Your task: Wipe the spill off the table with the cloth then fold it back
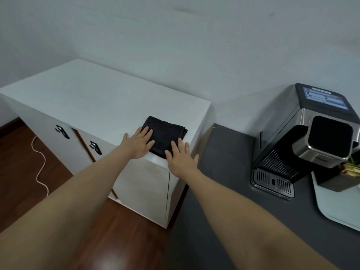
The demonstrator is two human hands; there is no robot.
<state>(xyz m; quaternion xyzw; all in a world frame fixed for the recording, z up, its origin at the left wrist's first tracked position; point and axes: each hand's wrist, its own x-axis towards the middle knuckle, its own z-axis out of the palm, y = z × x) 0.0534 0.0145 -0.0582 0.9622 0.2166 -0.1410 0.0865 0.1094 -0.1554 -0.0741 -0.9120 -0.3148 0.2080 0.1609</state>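
Note:
A black cloth [165,133], folded into a small square, lies near the front right corner of the white cabinet top [93,94]. My left hand [139,144] rests flat with spread fingers, fingertips on the cloth's left edge. On the cloth's near edge, at the cabinet's corner, my right hand [181,157] also lies flat with its fingers apart. Neither hand grips the cloth. No spill shows on the white surface.
A steel and black coffee machine [309,139] stands on the dark grey counter [224,172] to the right, beside a pale tray [331,207]. Two cabinet door latches [62,131] face the wooden floor [23,162], where a thin cord [40,164] lies.

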